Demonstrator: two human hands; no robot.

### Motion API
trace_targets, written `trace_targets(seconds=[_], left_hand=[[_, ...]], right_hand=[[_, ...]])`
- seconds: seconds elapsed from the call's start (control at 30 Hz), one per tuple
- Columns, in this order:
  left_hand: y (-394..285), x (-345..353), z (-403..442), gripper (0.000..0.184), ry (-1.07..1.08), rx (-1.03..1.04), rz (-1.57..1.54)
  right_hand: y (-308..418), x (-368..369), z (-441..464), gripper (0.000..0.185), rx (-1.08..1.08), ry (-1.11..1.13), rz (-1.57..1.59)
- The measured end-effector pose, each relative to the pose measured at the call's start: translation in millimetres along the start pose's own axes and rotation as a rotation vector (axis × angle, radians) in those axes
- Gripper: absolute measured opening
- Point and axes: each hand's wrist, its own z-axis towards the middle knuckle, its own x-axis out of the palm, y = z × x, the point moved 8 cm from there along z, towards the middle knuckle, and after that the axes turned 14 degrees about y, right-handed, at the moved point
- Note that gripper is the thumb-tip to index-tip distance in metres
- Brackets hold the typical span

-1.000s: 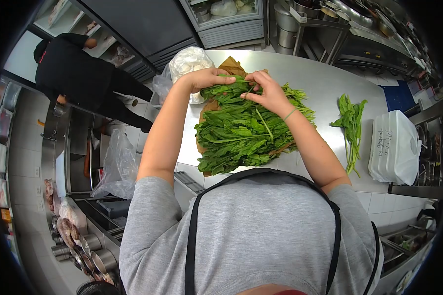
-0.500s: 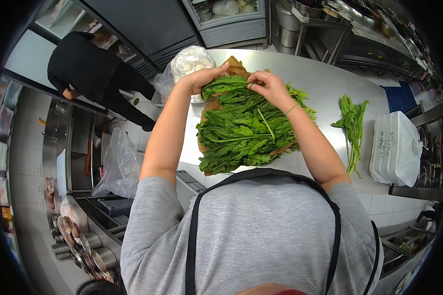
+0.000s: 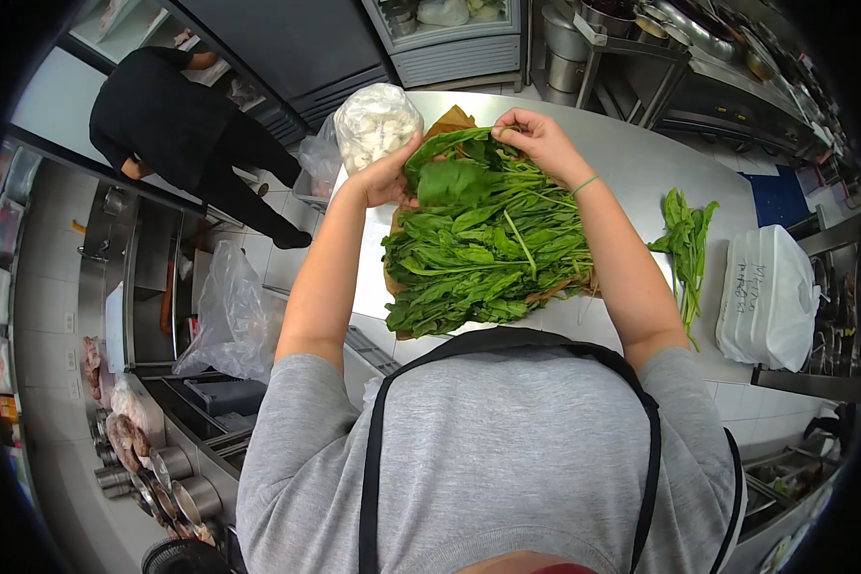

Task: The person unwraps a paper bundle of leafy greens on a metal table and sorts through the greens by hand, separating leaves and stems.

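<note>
A big heap of leafy greens (image 3: 478,249) lies on brown paper (image 3: 452,121) on the steel table (image 3: 631,172). At its far left corner, my left hand (image 3: 386,180) is closed around a bunch of leaves (image 3: 454,182), its fingers partly hidden beneath them. My right hand (image 3: 538,143) pinches the upper edge of the same bunch between thumb and fingertips. A smaller bunch of greens (image 3: 684,249) lies apart on the right side of the table.
Behind my left hand sits a clear bag of white pieces (image 3: 378,124). Stacked white foam containers (image 3: 767,297) stand at the table's right edge. A co-worker in black (image 3: 167,124) bends into a fridge at the left. An empty plastic bag (image 3: 225,316) hangs nearby.
My right hand has moved slightly up and right, with the held leaves lifting and spreading. My left hand has turned and shifted slightly lower, its thumb now beside the bunch.
</note>
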Motion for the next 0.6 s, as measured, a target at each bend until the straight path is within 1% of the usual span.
trace_targets(seconds=[0.03,0.07,0.13,0.17,0.23,0.27,0.33,0.37,0.4,0.47,0.53,0.6], left_hand=[[-1.6,1.6,-0.7,0.075,-0.004,0.057,-0.059],[2.9,-2.9,1.7,0.075,-0.002,0.057,-0.060],[7.4,-0.8,5.0,0.076,0.125,0.086,-0.069],[13.6,-2.6,6.2,0.076,0.123,0.085,-0.071],[9.8,5.6,0.5,0.076,0.041,0.146,0.061],[12.1,5.1,3.2,0.076,0.041,0.146,0.059],[14.5,15.1,5.9,0.084,0.072,0.076,0.059],[10.8,19.7,4.9,0.089,0.064,0.091,0.185],[10.6,26.5,5.2,0.089,0.065,0.089,0.183],[3.3,29.5,4.0,0.093,-0.078,0.095,0.426],[2.7,36.1,4.0,0.091,-0.112,0.097,0.478],[-7.8,45.4,6.4,0.085,-0.169,0.292,0.929]], right_hand=[[-3.6,1.3,-0.7,0.011,0.077,0.000,0.094],[-2.2,1.2,-0.3,0.011,0.079,-0.001,0.093],[-1.1,0.1,2.5,0.009,0.095,-0.006,0.133],[1.1,-0.9,3.9,0.009,0.096,-0.004,0.134],[11.5,-4.4,6.3,0.009,0.053,-0.004,0.167],[14.7,-6.1,7.0,0.009,0.054,-0.003,0.167],[24.5,-13.5,7.8,0.008,0.012,-0.033,0.151],[26.9,-15.3,7.8,0.007,0.013,-0.030,0.165],[27.9,-18.2,8.1,0.007,0.015,-0.030,0.167],[35.5,-28.8,9.6,0.007,-0.056,-0.050,0.152],[38.9,-38.9,9.7,0.007,-0.070,-0.082,0.148],[42.0,-57.0,7.4,0.007,-0.112,-0.224,0.116]])
